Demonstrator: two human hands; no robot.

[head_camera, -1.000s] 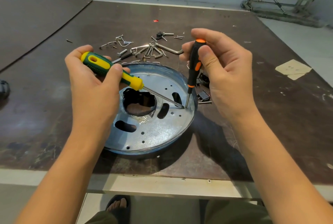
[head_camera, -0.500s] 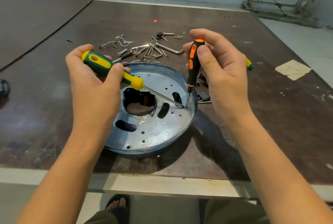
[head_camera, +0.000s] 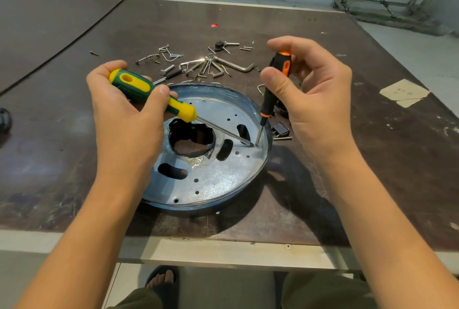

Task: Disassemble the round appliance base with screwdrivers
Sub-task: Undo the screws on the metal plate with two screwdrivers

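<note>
Right hand (head_camera: 320, 100) re-gripped the black screwdriver (head_camera: 266, 106); left hand (head_camera: 124, 119) gripped the yellow screwdriver (head_camera: 182, 110), both tips in the base (head_camera: 223, 179), centre-right.

Behind base (head_camera: 223, 179), loose hardware (head_camera: 206, 65) crowds tabletop (head_camera: 377, 164); right side open.

Bare arms lead to the left hand (head_camera: 124, 119) and right hand (head_camera: 318, 105). At 6 o'clock, dull green trousers (head_camera: 325, 291) and a dark sandal (head_camera: 162, 269) on one foot.

No legible text, labels, brands or numbers anywhere in view.
</note>
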